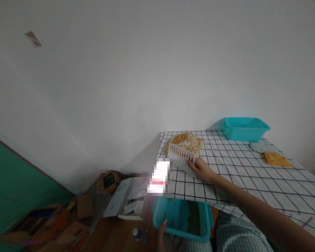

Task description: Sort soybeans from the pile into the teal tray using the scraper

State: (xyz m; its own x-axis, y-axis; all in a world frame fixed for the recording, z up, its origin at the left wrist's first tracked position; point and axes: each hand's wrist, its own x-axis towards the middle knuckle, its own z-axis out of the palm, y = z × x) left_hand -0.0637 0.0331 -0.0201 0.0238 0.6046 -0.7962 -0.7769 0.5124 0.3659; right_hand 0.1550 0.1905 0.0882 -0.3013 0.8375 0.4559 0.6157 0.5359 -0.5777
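Note:
My right hand (202, 169) is closed on the edge of a white plastic basket (180, 154) with a slotted rim. The basket is tilted on the checked cloth, just in front of a pile of yellow soybean-like grains and pale flakes (187, 141). Below the table's front edge, my left hand (162, 229) grips the near left rim of a turquoise tub (183, 234). A few yellow grains (170, 199) show at the tub's far side, and a dark band, perhaps shadow, lies at its right. The left fingers are partly hidden under the tub.
On the checked tablecloth (225, 164), a second turquoise tub (246, 133) stands at the back right, near a yellow cloth (277, 159) and a clear plastic item (258, 146). Open boxes (109, 182) and a bottle (138, 233) are on the floor at left. A pixelated patch (159, 176) covers the table's left edge.

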